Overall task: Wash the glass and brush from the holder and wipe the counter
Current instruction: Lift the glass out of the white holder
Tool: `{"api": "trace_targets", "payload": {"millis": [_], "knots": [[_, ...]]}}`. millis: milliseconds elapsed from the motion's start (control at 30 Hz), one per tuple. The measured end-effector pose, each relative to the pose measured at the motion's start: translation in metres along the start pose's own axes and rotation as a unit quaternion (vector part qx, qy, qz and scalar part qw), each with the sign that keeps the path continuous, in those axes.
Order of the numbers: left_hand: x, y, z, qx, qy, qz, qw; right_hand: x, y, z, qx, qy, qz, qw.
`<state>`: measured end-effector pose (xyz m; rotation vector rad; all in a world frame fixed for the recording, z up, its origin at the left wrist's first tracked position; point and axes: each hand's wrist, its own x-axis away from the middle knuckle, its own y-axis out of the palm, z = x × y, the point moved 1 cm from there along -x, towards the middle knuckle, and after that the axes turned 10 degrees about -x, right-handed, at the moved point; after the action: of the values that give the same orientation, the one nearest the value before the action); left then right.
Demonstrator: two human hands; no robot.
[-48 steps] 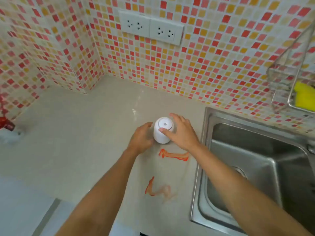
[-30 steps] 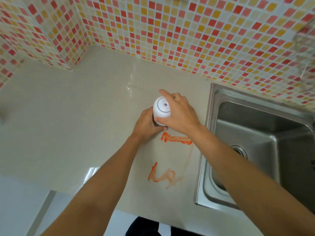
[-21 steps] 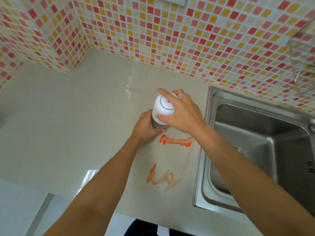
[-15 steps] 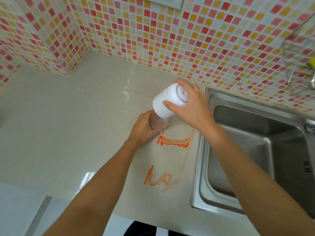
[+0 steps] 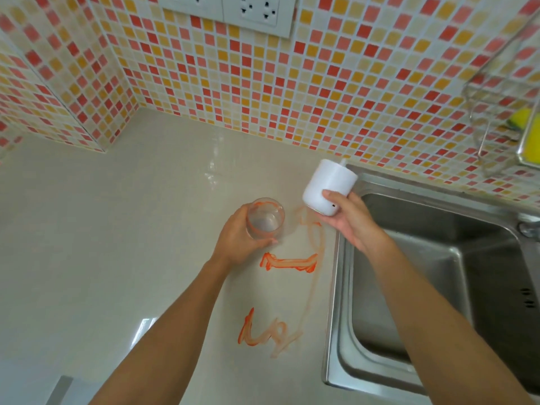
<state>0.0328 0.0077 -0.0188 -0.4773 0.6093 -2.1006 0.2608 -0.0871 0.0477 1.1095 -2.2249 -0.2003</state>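
The left hand [image 5: 239,244] steadies the glass [image 5: 265,219] on the bench [image 5: 102,244]; the right hand's [image 5: 347,220] grip holds the white holder [image 5: 328,185] at two o'clock, apart, probably freeing the glass for washing.

Up ahead I've got a double wall socket [image 5: 225,11] on the red-and-orange mosaic tiles [image 5: 321,83], a steel sink [image 5: 438,258] at my right, and a wire rack [image 5: 502,92] above it holding a yellow sponge [image 5: 530,133].

No legible text — none anywhere
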Motion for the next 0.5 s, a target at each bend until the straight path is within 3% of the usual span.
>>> {"api": "trace_targets", "payload": {"millis": [200, 500], "knots": [[-0.001, 0.001, -0.001, 0.005, -0.006, -0.002, 1.0, -0.044, 0.0, 0.002, 0.229, -0.105, 0.091, 0.963], [-0.001, 0.001, -0.003, -0.01, -0.008, 0.0, 1.0, -0.071, 0.009, 0.024, 0.341, -0.193, 0.085, 0.916]]}}
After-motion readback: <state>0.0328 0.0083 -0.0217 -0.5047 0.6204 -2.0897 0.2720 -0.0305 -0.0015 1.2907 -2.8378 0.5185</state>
